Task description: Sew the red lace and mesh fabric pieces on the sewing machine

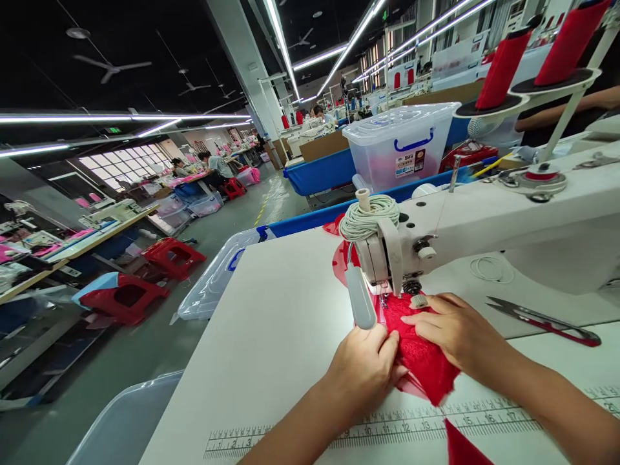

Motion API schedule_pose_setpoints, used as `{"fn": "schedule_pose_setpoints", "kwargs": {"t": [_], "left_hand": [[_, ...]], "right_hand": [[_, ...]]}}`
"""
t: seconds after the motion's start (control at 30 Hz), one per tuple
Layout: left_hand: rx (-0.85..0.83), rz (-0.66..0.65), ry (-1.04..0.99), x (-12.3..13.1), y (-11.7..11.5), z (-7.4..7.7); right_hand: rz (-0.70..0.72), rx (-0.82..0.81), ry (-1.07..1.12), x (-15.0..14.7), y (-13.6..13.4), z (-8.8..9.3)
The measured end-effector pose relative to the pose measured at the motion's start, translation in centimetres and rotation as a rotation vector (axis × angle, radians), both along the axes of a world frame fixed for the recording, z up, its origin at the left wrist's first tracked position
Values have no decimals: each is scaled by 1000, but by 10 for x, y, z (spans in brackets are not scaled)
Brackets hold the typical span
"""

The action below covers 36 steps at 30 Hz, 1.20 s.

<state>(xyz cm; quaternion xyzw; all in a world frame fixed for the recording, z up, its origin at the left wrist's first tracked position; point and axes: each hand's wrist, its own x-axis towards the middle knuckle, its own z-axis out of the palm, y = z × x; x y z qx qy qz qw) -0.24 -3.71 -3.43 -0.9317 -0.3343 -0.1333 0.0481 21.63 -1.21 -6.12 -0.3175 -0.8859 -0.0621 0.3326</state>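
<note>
A piece of red lace fabric (421,345) lies under the presser foot (384,299) of a white sewing machine (465,213). My left hand (365,361) is closed on the fabric's left edge, thumb and fingers pinching it just in front of the needle area. From the right, my right hand (460,329) grips the lace, its fingertips pressed down on top near the foot. Sheer red material shows below the lace and behind the machine head. A grey lamp (361,298) hangs beside the needle, partly hiding the fabric's left side.
Thread snips (542,320) lie right of my right hand. A printed ruler (290,434) runs along the table's front, with a red scrap (465,445) at the edge. Red thread cones (504,68) stand above the machine. Beyond are a clear lidded bin (402,145) and red stools (123,297).
</note>
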Motion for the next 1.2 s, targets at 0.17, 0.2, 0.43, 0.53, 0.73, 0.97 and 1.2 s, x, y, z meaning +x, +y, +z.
{"fn": "schedule_pose_setpoints", "kwargs": {"t": [0.17, 0.2, 0.43, 0.53, 0.73, 0.97, 1.2], "left_hand": [[-76, 24, -31, 0, -4, -3], [-69, 31, -31, 0, -5, -4], [63, 16, -2, -3, -6, -12], [78, 16, -13, -2, -8, -8], [82, 16, -57, -1, -9, -2], [98, 19, -61, -1, -8, -5], [89, 24, -49, -1, -9, -7]], "right_hand": [[-30, -7, -9, 1, 0, 0], [-30, -7, -11, 1, 0, 0], [-31, 8, 14, 0, 0, 1], [-29, 10, 8, -1, 0, 2], [-23, 3, 6, -1, -1, 2], [-26, 4, 22, -2, -1, 3], [-42, -5, 2, -1, 0, 2]]}}
